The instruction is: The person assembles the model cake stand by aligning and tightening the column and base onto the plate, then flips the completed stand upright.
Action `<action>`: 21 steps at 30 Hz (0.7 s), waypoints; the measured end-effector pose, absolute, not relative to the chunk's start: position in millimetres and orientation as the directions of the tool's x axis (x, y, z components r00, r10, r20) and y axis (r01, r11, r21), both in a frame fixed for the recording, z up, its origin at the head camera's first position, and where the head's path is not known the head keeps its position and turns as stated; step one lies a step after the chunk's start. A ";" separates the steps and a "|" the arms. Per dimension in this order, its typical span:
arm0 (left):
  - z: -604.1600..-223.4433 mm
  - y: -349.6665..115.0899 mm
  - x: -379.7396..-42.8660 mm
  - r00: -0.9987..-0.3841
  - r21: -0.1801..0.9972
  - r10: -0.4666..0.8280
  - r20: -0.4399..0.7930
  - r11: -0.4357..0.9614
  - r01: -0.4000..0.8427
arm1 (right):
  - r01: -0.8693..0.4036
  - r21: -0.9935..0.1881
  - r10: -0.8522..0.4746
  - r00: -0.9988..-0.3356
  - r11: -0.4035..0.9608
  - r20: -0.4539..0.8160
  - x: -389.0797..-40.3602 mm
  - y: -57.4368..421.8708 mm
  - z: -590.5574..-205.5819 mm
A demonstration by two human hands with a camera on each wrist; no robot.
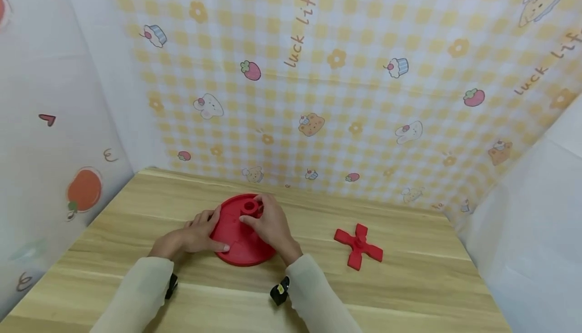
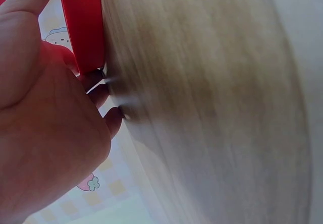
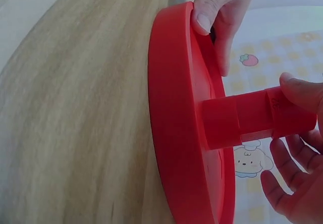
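The right hand (image 1: 271, 226) pinches the upper end of a red column (image 1: 247, 214) between thumb and fingers, while the left hand (image 1: 198, 233) grips the rim of the red disc (image 1: 243, 253) on which that column stands. Head view: the disc rests on the wood-grained table (image 1: 400, 287), the left hand at its left edge with the thumb lying over the upper face; the column rises toward the far part of the disc, its hollow end facing up, with the right hand on its right side and therefore the nearer of the two. A red four-armed piece (image 1: 359, 243), a short peg at its centre, lies flat to the right, well apart from the disc and closer to the right hand. Left wrist view: the left hand's fingers pass along the outside of the rim, low against the table; the column cannot be made out here. Right wrist view: the column's long axis stands square to the disc's face and leads straight from the disc into the right hand's grasp. This alignment appears to be the governing relation. Seams divide the column, though whether its sections are separate parts cannot be told.
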State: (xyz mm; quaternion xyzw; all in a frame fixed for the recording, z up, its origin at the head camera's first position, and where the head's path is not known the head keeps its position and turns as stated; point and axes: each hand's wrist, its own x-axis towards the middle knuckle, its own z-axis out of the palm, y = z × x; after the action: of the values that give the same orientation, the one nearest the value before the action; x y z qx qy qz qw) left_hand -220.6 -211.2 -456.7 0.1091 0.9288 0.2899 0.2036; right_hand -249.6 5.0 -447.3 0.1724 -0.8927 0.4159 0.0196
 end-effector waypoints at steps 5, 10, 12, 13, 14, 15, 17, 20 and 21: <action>-454.7 -210.9 -223.0 -0.894 0.575 0.313 -0.322 0.815 0.078 | -0.316 -0.734 -0.255 -0.946 0.601 0.198 -251.8 2.9 -447.7; -453.2 -209.2 -224.6 -0.891 0.576 0.316 -0.327 0.814 0.078 | -0.299 -0.715 -0.243 -0.952 0.632 0.184 -252.1 3.9 -444.9; -453.2 -208.9 -224.5 -0.890 0.574 0.316 -0.330 0.815 0.077 | -0.296 -0.722 -0.266 -0.951 0.626 0.159 -252.4 6.3 -442.9; -453.3 -209.2 -224.4 -0.890 0.574 0.315 -0.330 0.816 0.076 | -0.299 -0.731 -0.288 -0.946 0.613 0.146 -252.9 8.0 -441.8; -453.4 -209.3 -224.1 -0.890 0.572 0.314 -0.331 0.817 0.076 | -0.303 -0.742 -0.313 -0.941 0.599 0.131 -253.4 9.8 -440.5; -453.5 -209.7 -223.8 -0.890 0.571 0.313 -0.330 0.818 0.076 | -0.306 -0.753 -0.341 -0.933 0.582 0.115 -254.1 11.9 -439.3; -453.4 -210.2 -223.0 -0.892 0.570 0.316 -0.325 0.818 0.082 | -0.317 -0.782 -0.403 -0.911 0.537 0.093 -256.2 15.6 -437.5; -454.7 -211.1 -223.0 -0.892 0.568 0.316 -0.323 0.818 0.084 | -0.361 -0.794 -0.487 -0.869 0.490 0.095 -259.5 19.1 -435.5; -455.1 -211.2 -223.0 -0.892 0.567 0.317 -0.323 0.819 0.085 | -0.372 -0.796 -0.505 -0.857 0.478 0.098 -260.3 19.6 -435.1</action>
State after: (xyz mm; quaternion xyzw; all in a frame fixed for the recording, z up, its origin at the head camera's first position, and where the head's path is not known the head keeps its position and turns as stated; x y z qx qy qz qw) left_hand -223.0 -211.2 -455.1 0.1079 0.9312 0.2808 0.2060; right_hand -260.3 19.6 -435.1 0.2562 -0.8563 0.4422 -0.0751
